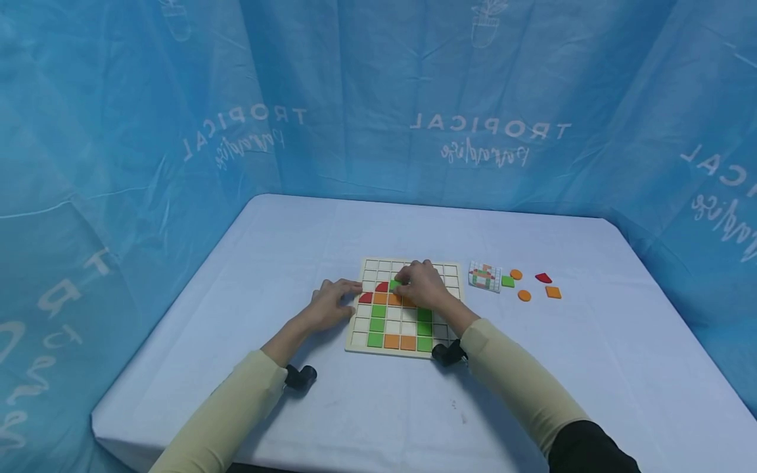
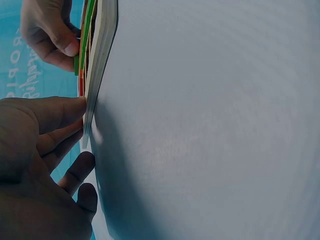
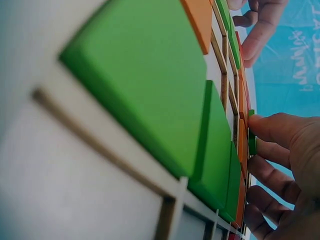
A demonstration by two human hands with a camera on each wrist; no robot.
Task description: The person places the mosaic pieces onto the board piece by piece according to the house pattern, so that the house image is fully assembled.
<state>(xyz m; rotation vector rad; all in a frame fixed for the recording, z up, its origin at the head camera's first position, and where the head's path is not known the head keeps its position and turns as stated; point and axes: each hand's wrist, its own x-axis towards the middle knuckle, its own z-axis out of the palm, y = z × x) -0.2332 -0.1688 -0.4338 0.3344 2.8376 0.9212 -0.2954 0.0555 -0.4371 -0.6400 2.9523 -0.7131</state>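
Note:
A pale wooden grid board (image 1: 359,339) lies on the white table, partly filled with green, orange and red tiles. My right hand (image 1: 427,287) is over its upper middle and pinches a green square tile (image 3: 252,134) between thumb and fingers, just above a row of orange tiles (image 1: 380,299). Along the board's left edge, my left hand (image 1: 328,306) touches the rim with extended fingers. Two red curved tiles (image 1: 365,298) sit in cells near that hand. Part of the board is hidden behind my right hand and forearm.
Right of the board lies a small printed pattern card (image 1: 485,276). Beside it are loose tiles: a green square (image 1: 508,281), two orange circles (image 1: 524,295), a red piece (image 1: 543,278) and an orange square (image 1: 553,292). A blue curtain (image 1: 378,157) hangs behind the table.

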